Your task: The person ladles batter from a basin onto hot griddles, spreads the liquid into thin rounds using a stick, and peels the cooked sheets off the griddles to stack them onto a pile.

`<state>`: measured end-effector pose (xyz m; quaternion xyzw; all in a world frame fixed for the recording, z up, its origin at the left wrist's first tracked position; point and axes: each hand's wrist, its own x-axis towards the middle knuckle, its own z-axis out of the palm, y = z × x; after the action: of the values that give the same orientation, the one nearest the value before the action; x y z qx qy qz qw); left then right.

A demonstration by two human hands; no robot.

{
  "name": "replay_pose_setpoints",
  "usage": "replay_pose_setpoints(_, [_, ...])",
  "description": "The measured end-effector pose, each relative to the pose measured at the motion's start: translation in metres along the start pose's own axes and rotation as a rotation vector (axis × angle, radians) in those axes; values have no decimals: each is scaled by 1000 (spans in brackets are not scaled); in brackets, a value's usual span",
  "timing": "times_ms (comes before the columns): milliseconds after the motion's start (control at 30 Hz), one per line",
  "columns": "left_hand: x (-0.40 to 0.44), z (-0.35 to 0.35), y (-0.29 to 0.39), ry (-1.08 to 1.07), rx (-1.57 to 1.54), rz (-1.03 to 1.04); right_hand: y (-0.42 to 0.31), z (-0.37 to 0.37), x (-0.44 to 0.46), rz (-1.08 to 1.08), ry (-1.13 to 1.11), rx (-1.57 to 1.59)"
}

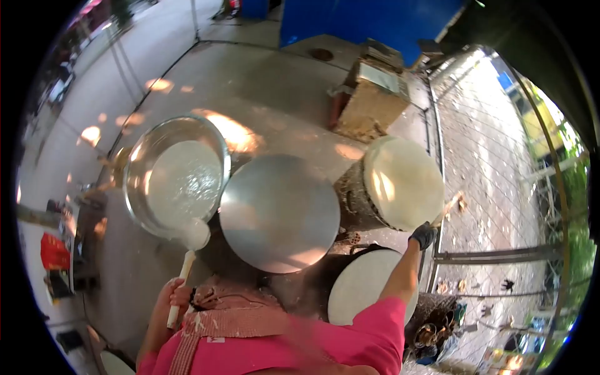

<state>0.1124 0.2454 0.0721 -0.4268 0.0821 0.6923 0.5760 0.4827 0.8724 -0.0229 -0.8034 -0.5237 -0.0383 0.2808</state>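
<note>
My left hand (178, 295) is closed round the pale handle of a ladle (197, 235), whose bowl is at the near rim of a wide metal basin (130, 199). Whitish liquid (187, 177) fills the basin's lower part. Beside the basin is a flat round metal plate (281, 212) with a bare, shiny surface. My right hand (424, 235), in a dark glove, reaches to the near edge of a pale round disc (405, 182) on a drum-like stand. What its fingers hold there is too small to make out. Nearer me lies another pale round surface (362, 289), partly under my right arm.
A worn cardboard box (374, 103) stands beyond the discs, before a blue panel (369, 25). Wire fencing (494, 187) runs along the right side. Firewood-like pieces and clutter (431, 334) lie at the lower right. A red item (55, 252) is at the far left.
</note>
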Motion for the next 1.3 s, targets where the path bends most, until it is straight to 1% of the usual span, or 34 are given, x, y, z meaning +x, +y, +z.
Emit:
replay_pose_setpoints(67, [4,-12,13,-48,18,-50,11,42,-30,-673,-330,114])
replay_pose_setpoints(100, [6,-17,17,-55,-2,-84,36,103,-51,-1361,-113,-30])
replay_pose_setpoints(133, [5,-22,22,-63,-23,-114,35,128,-93,-1187,-511,29])
replay_pose_setpoints(167, [3,-25,25,-68,-46,-137,25,137,-160,-981,-900,67])
replay_pose_setpoints(200, [1,-25,25,-76,-66,-161,-46,38,-207,-1365,-1179,22])
replay_pose_setpoints(233, [-2,-26,25,-81,-78,-145,-86,-15,-253,-1488,-1214,27])
replay_pose_setpoints(267, [-3,-25,26,-87,-84,-137,-108,-39,-281,-1605,-1238,31])
replay_pose_setpoints(300, [-7,-28,24,-90,-85,-135,-117,-37,-291,-1955,-843,16])
replay_pose_setpoints(333, [-12,-33,23,-113,-98,-132,-122,-29,-302,-2237,-394,9])
replay_pose_setpoints(367, [-16,-35,23,-137,-103,-132,-138,-16,-304,-2318,-319,-3])
replay_pose_setpoints(433, [-25,-43,29,-170,-103,-120,-182,24,-285,-2321,-498,-149])
replay_pose_setpoints(467, [-28,-52,34,-179,-102,-111,-201,42,-269,-2289,-588,-211])
replay_pose_setpoints(500, [-29,-58,38,-190,-101,-105,-213,87,-250,-1610,-1092,-197])
replay_pose_setpoints(533, [-32,-61,42,-185,-100,-107,-223,83,-239,-1143,-1183,-183])
replay_pose_setpoints(567, [-38,-61,48,-180,-95,-104,-233,81,-238,-676,-1226,-154])
replay_pose_setpoints(600, [-42,-60,57,-176,-90,-98,-238,78,-243,-717,-1161,-116])
replay_pose_setpoints(667, [-45,-66,81,-197,-31,-68,-240,41,-272,-812,-1046,-66])
replay_pose_setpoints(700, [-48,-71,95,-201,-12,-48,-246,-1,-295,-771,-1066,-15])
replay_pose_setpoints(733, [-51,-70,110,-255,-13,-101,-253,-32,-320,-753,-1095,37])
replay_pose_setpoints(767, [-52,-65,127,-309,-10,-151,-258,-57,-345,-731,-1127,92])
replay_pose_setpoints(800, [-50,-69,150,-343,29,-121,-259,-69,-368,-700,-1158,147])
replay_pose_setpoints(833, [-50,-70,174,-374,73,-96,-252,-65,-388,-851,-1171,256])
replay_pose_setpoints(900, [-55,-39,206,-248,489,278,-265,-88,-432,-880,-1297,173])
replay_pose_setpoints(933, [-50,-31,230,-158,638,377,-271,-96,-454,-881,-1354,134])
replay_pose_setpoints(967, [-41,-29,261,-69,792,465,-265,-76,-473,-1101,-1244,111])
replay_pose_setpoints(1067, [18,-41,366,138,887,278,-270,-80,-557,-1496,-1019,-321])
replay_pose_setpoints(1133, [55,-43,407,240,988,224,-279,-122,-619,-1581,-930,-407])
replay_pose_setpoints(1233, [92,-38,439,338,1149,247,-303,-154,-635,-1466,-1082,-278])
replay_pose_setpoints(1267, [98,-39,446,358,1186,255,-303,-155,-640,-1446,-1098,-256])
replay_pose_setpoints(1300, [106,-40,451,371,1214,256,-290,-146,-646,-1429,-1064,-288])
